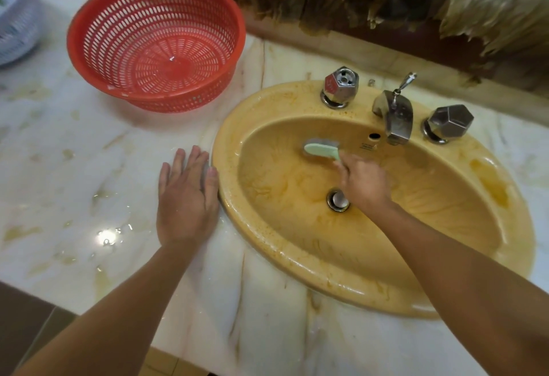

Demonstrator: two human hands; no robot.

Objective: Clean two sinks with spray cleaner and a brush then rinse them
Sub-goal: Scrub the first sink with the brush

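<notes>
- My right hand (364, 182) holds the pale green plastic brush (322, 150) tight, bristles pressed on the back wall of the yellow oval sink (297, 260), to scrub it.
- My left hand (187, 197) lies flat and open on the white marble counter (74, 173), beside the sink's rim, to steady me.

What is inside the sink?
In the sink: the right hand holding a green brush against the back wall, and the drain, partly covered by that hand. No standing water is visible.
</notes>
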